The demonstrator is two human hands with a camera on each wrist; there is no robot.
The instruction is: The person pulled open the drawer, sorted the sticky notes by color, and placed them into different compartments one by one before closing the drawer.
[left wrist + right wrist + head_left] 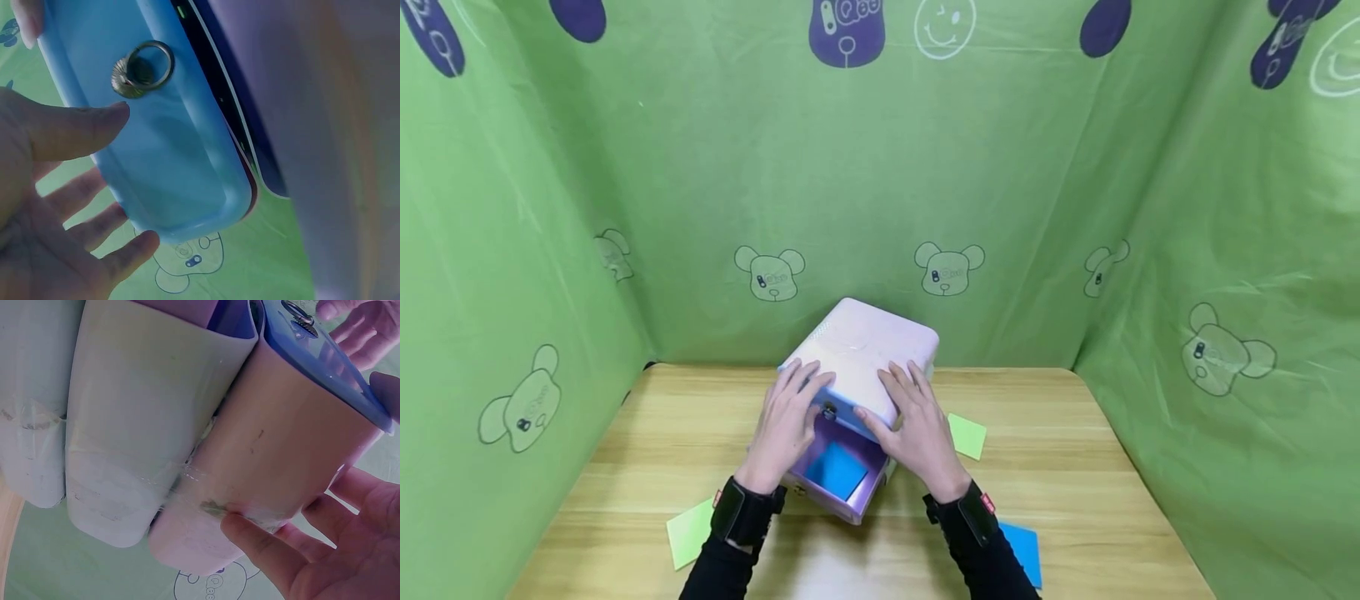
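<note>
A small drawer box (868,337) with a pale pink top stands turned at an angle on the table. Its upper drawer front (181,140) is light blue, closed, and has a metal ring pull (127,84). Below, a purple drawer (833,503) is pulled out, with a blue paper (837,469) lying inside. My left hand (784,429) is at the box's left front, fingertips along the top edge and thumb before the blue front. On the other side, my right hand (921,433) rests relaxed fingers on the top and pink side wall (269,437), thumb near the front edge.
A green paper (967,436) lies right of the box, and another green paper (688,533) is near my left forearm. Beside my right forearm is a blue paper (1024,554), partly covered. Green printed cloth (865,183) walls the wooden table (1037,450) behind and on both sides.
</note>
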